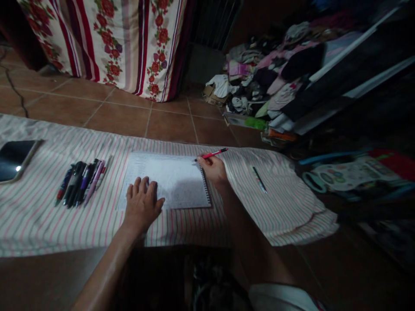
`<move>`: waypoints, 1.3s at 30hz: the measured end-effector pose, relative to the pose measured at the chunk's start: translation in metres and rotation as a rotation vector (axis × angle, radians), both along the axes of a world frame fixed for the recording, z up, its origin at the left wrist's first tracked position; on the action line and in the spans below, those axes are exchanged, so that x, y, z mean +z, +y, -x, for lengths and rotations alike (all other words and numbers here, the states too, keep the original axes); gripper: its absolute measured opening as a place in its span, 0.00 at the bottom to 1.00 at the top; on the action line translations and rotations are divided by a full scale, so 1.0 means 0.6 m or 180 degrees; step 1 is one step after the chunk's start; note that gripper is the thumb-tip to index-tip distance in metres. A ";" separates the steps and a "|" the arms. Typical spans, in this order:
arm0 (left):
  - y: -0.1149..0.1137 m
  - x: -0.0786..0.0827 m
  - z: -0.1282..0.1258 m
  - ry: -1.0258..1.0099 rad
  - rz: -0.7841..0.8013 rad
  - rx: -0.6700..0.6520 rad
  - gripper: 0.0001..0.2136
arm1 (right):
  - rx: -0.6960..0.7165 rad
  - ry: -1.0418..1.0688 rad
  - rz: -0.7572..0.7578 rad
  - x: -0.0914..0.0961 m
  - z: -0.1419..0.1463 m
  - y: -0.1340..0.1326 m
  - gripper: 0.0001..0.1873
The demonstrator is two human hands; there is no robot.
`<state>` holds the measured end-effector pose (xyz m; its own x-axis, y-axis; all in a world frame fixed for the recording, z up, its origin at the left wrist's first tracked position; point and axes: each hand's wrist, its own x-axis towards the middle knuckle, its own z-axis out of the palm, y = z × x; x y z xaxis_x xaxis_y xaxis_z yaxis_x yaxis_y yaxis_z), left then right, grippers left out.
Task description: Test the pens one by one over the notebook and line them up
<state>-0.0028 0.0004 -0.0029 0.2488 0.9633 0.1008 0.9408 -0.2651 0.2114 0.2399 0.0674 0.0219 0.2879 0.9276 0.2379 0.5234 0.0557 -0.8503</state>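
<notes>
A spiral notebook (171, 177) lies open on a pink-striped cloth (48, 216) spread over the floor. My left hand (142, 203) rests flat on the notebook's lower left corner, fingers stretched out. My right hand (213, 168) is closed around a red pen (212, 154) at the page's upper right corner, its tip touching the paper. A row of several pens (81, 181) lies to the left of the notebook. One dark pen (260, 179) lies alone on the cloth to the right.
A phone (14, 159) sits at the cloth's left end. Brown floor tiles (168, 123) stretch behind, up to a floral-covered mattress (110, 39). A heap of clothes (266, 82) and clutter fills the right side, with a colourful toy (350, 172) nearby.
</notes>
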 end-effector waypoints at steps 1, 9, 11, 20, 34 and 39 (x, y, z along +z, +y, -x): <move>0.000 0.000 0.000 -0.0004 -0.0023 -0.0009 0.22 | -0.0116 -0.0306 0.0135 0.006 -0.023 -0.010 0.15; 0.001 -0.011 -0.001 0.0040 -0.0315 0.0010 0.22 | -0.0060 -0.1795 0.1522 0.040 -0.177 -0.067 0.10; 0.001 -0.012 -0.002 0.0068 -0.0330 0.0013 0.22 | 0.0022 -0.1989 0.1782 0.033 -0.188 -0.074 0.10; 0.003 -0.004 -0.003 -0.0118 -0.0453 0.0004 0.19 | -0.0002 -0.1965 0.1973 -0.011 -0.183 -0.065 0.16; 0.008 0.000 0.035 -0.0237 -0.0303 0.0154 0.17 | -0.0094 -0.1879 0.1906 -0.011 -0.166 -0.075 0.15; 0.016 0.006 0.063 -0.0165 -0.0252 0.0323 0.15 | -0.0538 -0.1431 0.1253 0.018 -0.118 -0.103 0.16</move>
